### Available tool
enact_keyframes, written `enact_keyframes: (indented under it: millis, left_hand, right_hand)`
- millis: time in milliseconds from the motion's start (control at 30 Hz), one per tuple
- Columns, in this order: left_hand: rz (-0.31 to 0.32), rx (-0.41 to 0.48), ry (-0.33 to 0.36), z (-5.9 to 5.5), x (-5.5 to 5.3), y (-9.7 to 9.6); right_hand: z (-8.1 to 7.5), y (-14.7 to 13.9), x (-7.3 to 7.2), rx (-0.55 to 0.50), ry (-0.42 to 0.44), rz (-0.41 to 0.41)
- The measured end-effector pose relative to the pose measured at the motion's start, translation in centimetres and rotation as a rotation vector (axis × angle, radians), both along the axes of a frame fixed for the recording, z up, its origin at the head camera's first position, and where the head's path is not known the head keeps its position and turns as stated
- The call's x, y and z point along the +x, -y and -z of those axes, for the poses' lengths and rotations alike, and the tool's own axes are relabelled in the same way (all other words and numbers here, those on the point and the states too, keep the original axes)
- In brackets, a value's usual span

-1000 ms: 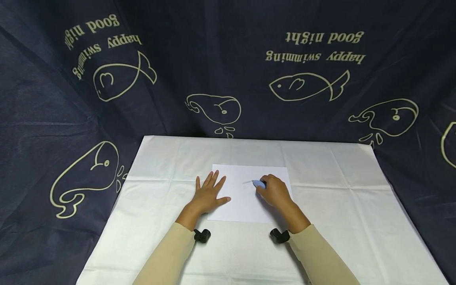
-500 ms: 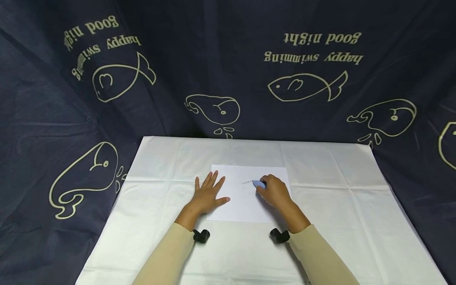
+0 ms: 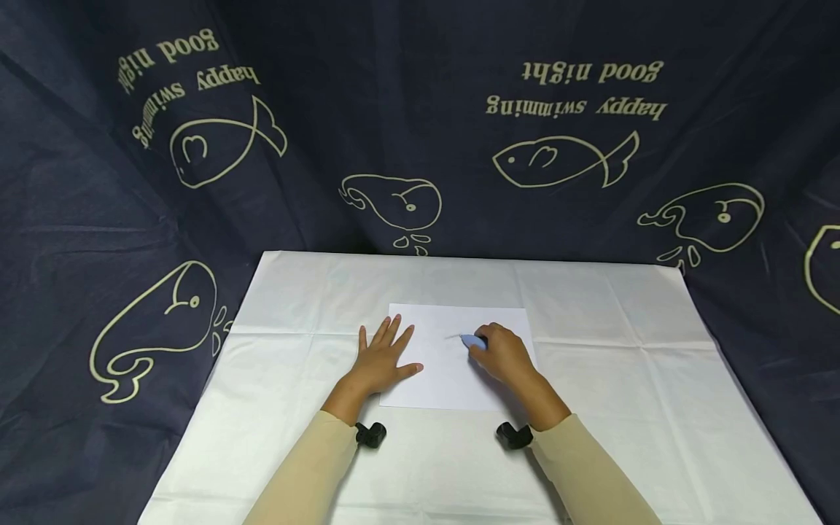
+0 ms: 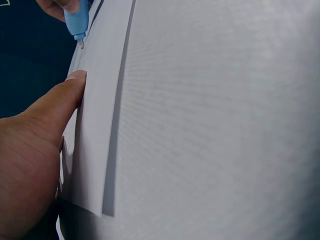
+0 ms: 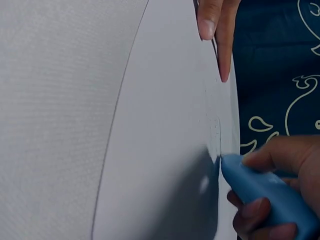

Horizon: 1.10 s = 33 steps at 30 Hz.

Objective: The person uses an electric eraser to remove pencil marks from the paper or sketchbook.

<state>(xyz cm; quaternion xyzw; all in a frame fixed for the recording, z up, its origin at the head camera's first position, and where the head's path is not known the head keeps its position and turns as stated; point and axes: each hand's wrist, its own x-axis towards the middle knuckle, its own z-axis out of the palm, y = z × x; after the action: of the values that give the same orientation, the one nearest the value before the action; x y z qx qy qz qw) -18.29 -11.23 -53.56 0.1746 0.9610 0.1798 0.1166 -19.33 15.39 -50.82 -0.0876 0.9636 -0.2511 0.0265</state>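
Observation:
A white sheet of paper (image 3: 433,386) lies on the white-covered table. On its left part my left hand (image 3: 378,362) rests flat with fingers spread; the thumb (image 4: 75,82) lies on the paper in the left wrist view. My right hand (image 3: 507,354) grips a light-blue electric eraser (image 5: 265,187), its fingers curled round the body. The eraser's narrow tip touches the paper at the right end of a short, faint grey line (image 3: 453,336). Small dark specks (image 5: 207,107) lie near that line in the right wrist view. The palm side of the right hand is hidden in the head view.
The white cloth (image 3: 590,408) on the table shows fold creases. A dark blue curtain (image 3: 459,87) with fish and whale drawings hangs behind and beside the table. Black wrist cameras (image 3: 371,435) sit at both sleeve cuffs.
The right hand has shifted slightly left and toward the body, and the eraser's tip with it along the line. The left hand stays put on the paper.

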Motion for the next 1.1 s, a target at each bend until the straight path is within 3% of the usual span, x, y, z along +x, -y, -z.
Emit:
enact_keyframes:
  millis: [233, 467, 1100]
  left_hand:
    - [0.002, -0.005, -0.006, -0.12, 0.03, -0.03]
    - [0.0, -0.012, -0.003, 0.15, -0.06, 0.13]
    - [0.006, -0.01, -0.009, 0.41, -0.18, 0.13]
  right_hand:
    - [0.25, 0.05, -0.1, 0.007, -0.039, 0.005]
    - [0.02, 0.29, 0.02, -0.009, 0.001, -0.006]
    - [0.18, 0.31, -0.16, 0.011, -0.025, 0.002]
